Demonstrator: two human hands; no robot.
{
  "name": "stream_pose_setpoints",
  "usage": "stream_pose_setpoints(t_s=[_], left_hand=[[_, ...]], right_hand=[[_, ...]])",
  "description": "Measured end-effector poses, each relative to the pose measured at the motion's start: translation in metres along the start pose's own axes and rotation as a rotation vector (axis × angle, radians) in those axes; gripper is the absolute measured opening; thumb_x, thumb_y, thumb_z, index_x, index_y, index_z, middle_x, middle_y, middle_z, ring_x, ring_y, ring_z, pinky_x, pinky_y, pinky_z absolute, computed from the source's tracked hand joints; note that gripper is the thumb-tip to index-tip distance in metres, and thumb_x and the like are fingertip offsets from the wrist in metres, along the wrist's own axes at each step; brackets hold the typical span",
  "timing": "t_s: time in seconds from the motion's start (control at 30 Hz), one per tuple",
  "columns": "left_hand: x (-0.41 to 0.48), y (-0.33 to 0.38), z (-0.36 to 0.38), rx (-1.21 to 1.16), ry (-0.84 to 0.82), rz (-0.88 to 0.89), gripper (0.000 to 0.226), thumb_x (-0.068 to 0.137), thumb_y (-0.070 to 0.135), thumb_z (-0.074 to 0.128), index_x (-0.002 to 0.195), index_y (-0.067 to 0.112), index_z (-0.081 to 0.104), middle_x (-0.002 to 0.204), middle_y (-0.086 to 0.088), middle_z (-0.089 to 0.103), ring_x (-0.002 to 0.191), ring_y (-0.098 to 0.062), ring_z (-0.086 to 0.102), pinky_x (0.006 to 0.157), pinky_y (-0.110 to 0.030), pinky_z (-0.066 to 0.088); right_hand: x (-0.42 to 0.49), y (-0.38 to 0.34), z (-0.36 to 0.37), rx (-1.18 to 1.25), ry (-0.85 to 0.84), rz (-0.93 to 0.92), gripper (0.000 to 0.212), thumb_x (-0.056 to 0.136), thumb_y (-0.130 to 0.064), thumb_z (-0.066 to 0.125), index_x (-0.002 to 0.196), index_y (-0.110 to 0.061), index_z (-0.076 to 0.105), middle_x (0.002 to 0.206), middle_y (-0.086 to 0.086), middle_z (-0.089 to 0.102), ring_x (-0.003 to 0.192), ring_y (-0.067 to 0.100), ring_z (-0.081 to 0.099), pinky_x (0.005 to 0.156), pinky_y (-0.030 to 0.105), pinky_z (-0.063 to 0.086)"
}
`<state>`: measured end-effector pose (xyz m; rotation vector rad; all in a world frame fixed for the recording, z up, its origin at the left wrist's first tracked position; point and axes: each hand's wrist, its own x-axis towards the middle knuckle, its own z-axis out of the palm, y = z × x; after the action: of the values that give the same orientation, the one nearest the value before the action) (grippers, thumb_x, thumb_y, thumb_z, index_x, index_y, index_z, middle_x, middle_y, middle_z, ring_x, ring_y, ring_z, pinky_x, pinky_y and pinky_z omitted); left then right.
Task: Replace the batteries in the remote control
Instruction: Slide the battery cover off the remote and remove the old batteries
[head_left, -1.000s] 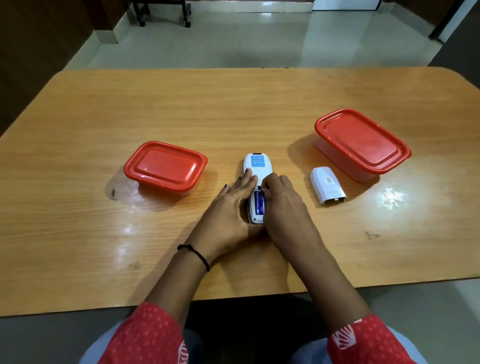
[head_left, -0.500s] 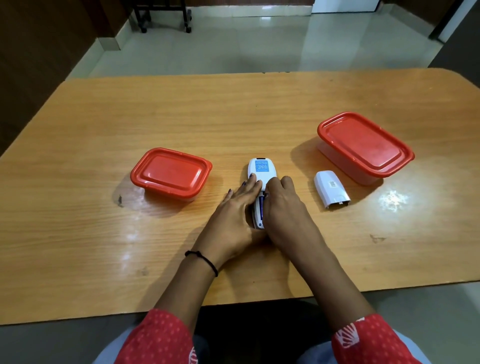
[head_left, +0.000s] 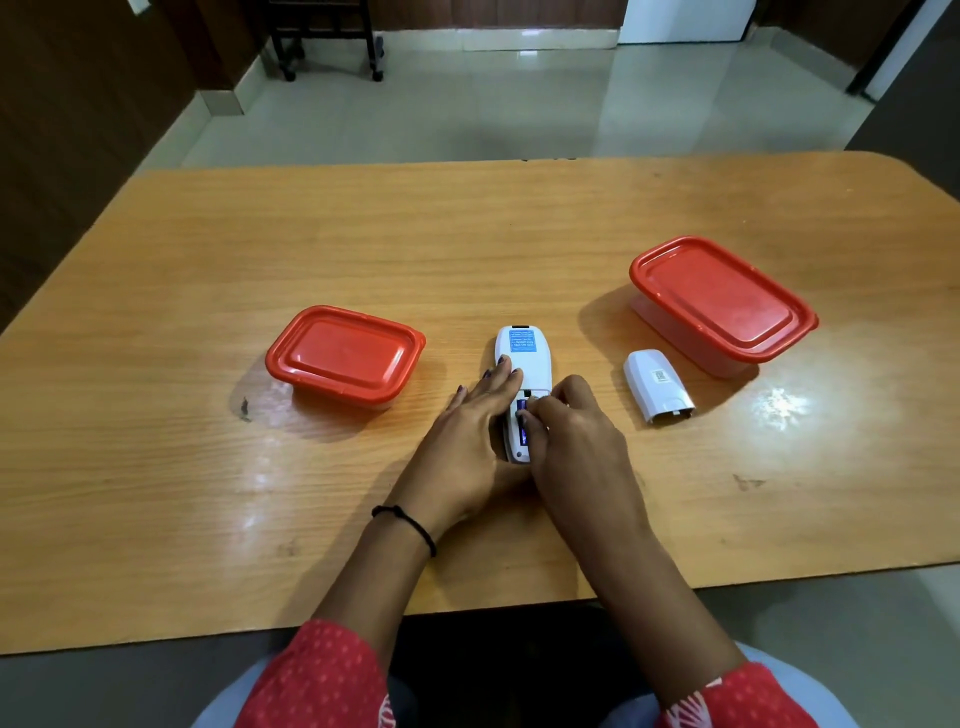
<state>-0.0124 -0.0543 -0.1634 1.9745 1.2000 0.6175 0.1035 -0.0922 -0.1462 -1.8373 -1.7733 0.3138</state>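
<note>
A white remote control (head_left: 525, 358) lies face down in the middle of the wooden table (head_left: 260, 249), its battery bay uncovered. A blue battery (head_left: 522, 423) shows in the bay. My left hand (head_left: 467, 447) lies flat along the remote's left side, fingers resting on its back and holding it down. My right hand (head_left: 576, 441) is curled over the bay, its fingertips pinching at the top end of the battery. The remote's white battery cover (head_left: 657, 387) lies apart on the table to the right.
A small container with a red lid (head_left: 345, 353) stands left of the remote. A larger container with a red lid (head_left: 722, 301) stands at the right, behind the cover. The table's near edge runs just before my forearms.
My right hand's fingertips have shifted from the side of the bay to the top end of the battery. The left hand still steadies the remote. The camera has tilted a little.
</note>
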Motion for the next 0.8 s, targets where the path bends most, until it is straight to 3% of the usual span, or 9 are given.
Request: stream_pose_setpoints(t_s=[0.2, 0.43, 0.57, 0.8], left_hand=[[0.003, -0.001, 0.000, -0.002, 0.003, -0.006, 0.087, 0.074, 0.019, 0.075, 0.147, 0.019, 0.026, 0.157, 0.008, 0.015, 0.143, -0.001, 0.014, 0.117, -0.021, 0.001], [0.003, -0.002, 0.002, 0.026, -0.006, -0.020, 0.088, 0.074, 0.020, 0.074, 0.147, 0.018, 0.025, 0.158, 0.007, 0.015, 0.144, -0.003, 0.013, 0.117, -0.022, 0.000], [0.005, -0.002, 0.002, 0.027, -0.006, -0.022, 0.089, 0.074, 0.020, 0.075, 0.147, 0.019, 0.025, 0.158, 0.007, 0.014, 0.144, -0.003, 0.012, 0.117, -0.023, 0.000], [0.004, -0.003, 0.003, 0.004, -0.010, -0.023, 0.089, 0.073, 0.024, 0.076, 0.147, 0.019, 0.026, 0.158, 0.006, 0.014, 0.144, -0.003, 0.011, 0.118, -0.024, 0.000]], right_hand=[[0.016, 0.005, 0.000, -0.026, -0.044, 0.010, 0.011, 0.092, -0.001, 0.042, 0.092, -0.003, 0.052, 0.098, 0.012, 0.048, 0.072, 0.028, 0.047, 0.059, 0.033, 0.030], [0.020, 0.006, 0.003, 0.068, -0.139, 0.051, 0.014, 0.093, -0.005, 0.033, 0.099, -0.004, 0.046, 0.099, 0.009, 0.042, 0.072, 0.025, 0.041, 0.062, 0.033, 0.029], [0.022, 0.006, 0.001, 0.104, -0.151, 0.060, 0.012, 0.094, -0.006, 0.032, 0.094, -0.008, 0.044, 0.095, 0.005, 0.038, 0.071, 0.024, 0.042, 0.056, 0.030, 0.025], [0.024, 0.008, -0.002, 0.143, -0.178, 0.069, 0.014, 0.094, -0.005, 0.031, 0.093, -0.006, 0.045, 0.093, 0.006, 0.040, 0.071, 0.024, 0.044, 0.060, 0.031, 0.029]])
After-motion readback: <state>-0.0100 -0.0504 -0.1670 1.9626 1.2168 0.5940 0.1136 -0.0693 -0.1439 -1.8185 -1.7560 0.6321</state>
